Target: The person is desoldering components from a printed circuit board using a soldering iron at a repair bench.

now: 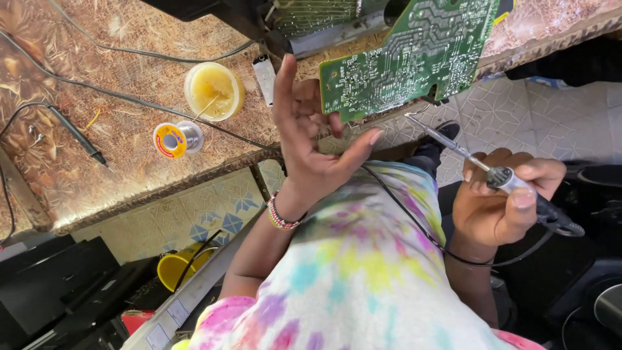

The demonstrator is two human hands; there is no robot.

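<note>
My left hand (pixel 304 139) is raised over the table edge and grips the lower left corner of a green circuit board (pixel 414 55), index finger pointing up. The board is held tilted, solder side towards me. My right hand (pixel 502 204) is closed around the handle of a soldering iron (pixel 453 148). Its thin metal tip reaches up to the board's lower edge, and its black cable runs across my tie-dye shirt. A beaded bracelet (pixel 280 216) circles my left wrist.
On the brown patterned table (pixel 97 168) stand a yellow flux tub (pixel 214 91), a solder spool (pixel 175 138) and a black probe with its cable (pixel 74 133). Another dark device (pixel 311 19) lies behind the board. Below are a yellow cup (pixel 173 267), black boxes (pixel 45 291) and tiled floor (pixel 518 116).
</note>
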